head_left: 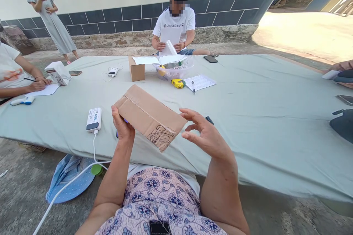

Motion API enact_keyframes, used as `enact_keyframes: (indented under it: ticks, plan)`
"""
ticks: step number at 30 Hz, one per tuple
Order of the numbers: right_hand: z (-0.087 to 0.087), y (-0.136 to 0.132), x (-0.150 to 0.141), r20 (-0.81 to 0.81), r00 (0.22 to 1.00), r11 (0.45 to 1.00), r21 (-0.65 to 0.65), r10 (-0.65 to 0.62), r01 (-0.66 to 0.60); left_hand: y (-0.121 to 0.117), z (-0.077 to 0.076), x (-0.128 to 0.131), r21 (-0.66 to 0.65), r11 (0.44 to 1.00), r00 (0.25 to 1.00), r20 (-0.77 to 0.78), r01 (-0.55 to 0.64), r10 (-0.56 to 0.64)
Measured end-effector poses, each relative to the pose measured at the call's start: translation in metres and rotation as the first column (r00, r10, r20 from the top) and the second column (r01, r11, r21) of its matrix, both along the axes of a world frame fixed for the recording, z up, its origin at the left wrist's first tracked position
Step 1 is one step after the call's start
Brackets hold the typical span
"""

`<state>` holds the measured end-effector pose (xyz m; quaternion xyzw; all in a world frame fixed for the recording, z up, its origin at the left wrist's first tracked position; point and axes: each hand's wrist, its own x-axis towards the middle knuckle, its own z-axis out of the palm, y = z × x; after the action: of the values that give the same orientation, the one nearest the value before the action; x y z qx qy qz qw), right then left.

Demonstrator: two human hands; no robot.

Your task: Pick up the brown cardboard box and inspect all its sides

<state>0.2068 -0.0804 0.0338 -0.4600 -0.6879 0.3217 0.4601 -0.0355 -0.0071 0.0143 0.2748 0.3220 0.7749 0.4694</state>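
Note:
My left hand (122, 126) grips the near left edge of a flat brown cardboard box (150, 115), holding it tilted above the table's front edge. Black scribbles mark the box's lower right corner. My right hand (202, 134) hovers just right of the box with its fingers spread and slightly curled, touching nothing. A small blue object peeks out under my left hand, and a dark pen tip (209, 120) lies on the cloth behind my right hand.
A pale green cloth covers the long table (261, 117). On it lie a white power bank (93, 119) with cable, a small cardboard box (136, 69), a clear bowl (173, 70), a yellow tape measure (178, 83), papers and phones. People sit opposite and left; one stands far left.

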Motion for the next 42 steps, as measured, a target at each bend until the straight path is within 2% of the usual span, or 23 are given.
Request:
enact_keyframes:
  ticks: [3,6,10,14,19,27,32,37,42]
  plan:
    - [-0.001,-0.001,-0.005,-0.010,1.000,1.000,-0.011,-0.017,0.017,0.001,-0.003,0.002,-0.136,0.987,0.996,-0.005,-0.087,0.087]
    - [-0.001,-0.001,-0.011,0.012,1.000,1.000,-0.006,-0.013,0.013,-0.002,-0.003,0.007,-0.211,0.971,0.994,-0.038,-0.110,0.104]
    - [-0.001,0.000,-0.013,0.036,0.997,0.998,0.007,-0.067,0.067,-0.005,-0.003,0.011,-0.219,0.971,0.995,-0.054,-0.096,0.086]
    - [-0.004,0.002,-0.008,0.014,0.991,0.991,0.025,-0.135,0.134,-0.005,-0.005,0.010,-0.243,0.970,0.995,-0.096,-0.018,-0.006]
    - [-0.009,0.007,-0.001,-0.116,0.967,0.973,0.015,-0.228,0.231,-0.004,-0.010,0.009,-0.254,0.967,0.976,-0.213,-0.003,-0.053]
    - [-0.003,0.006,0.002,-0.273,0.911,0.948,-0.017,-0.310,0.318,-0.003,-0.014,0.008,-0.227,0.974,0.930,-0.363,-0.026,-0.060]
    - [-0.003,0.007,0.000,-0.356,0.874,0.939,-0.035,-0.331,0.341,-0.006,-0.015,0.007,-0.181,0.982,0.855,-0.499,0.057,-0.142]
    - [-0.005,0.008,0.000,-0.364,0.834,0.903,-0.047,-0.414,0.428,-0.010,-0.016,0.008,-0.106,0.984,0.681,-0.711,0.141,-0.174]
    - [-0.003,0.006,0.000,-0.388,0.817,0.897,-0.072,-0.428,0.436,-0.008,-0.020,0.005,-0.127,0.960,0.617,-0.744,0.248,-0.257]
